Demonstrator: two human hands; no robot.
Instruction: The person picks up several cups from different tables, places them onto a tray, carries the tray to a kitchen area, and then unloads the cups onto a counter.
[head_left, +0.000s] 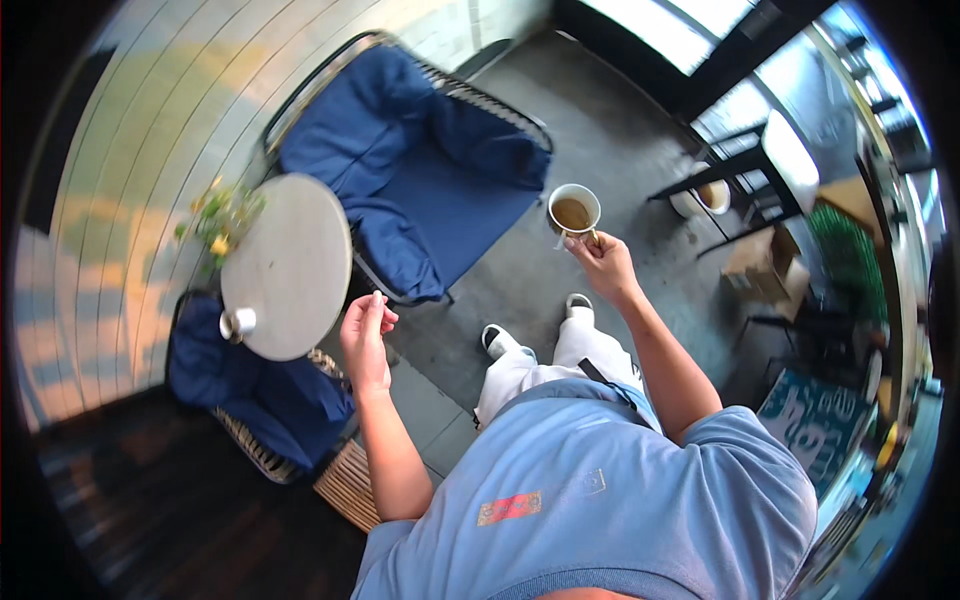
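My right hand [603, 262] is raised in front of me, holding a white mug [574, 210] of brown drink by its handle. The mug stays upright over the grey floor, near the blue cushioned chair [430, 185]. My left hand [366, 335] hangs in the air with fingers loosely curled and nothing in it, close to the right edge of a round grey table [290, 265]. A small white cup [239, 322] stands at the table's near left edge. Below me I see my light blue shirt, white trousers and white shoes.
A potted plant with yellow flowers [218, 222] stands at the table's far side. A second blue cushioned wicker chair [255, 395] sits below the table. Dark stools, a cardboard box [762, 262] and a white pot [705, 197] stand at the right.
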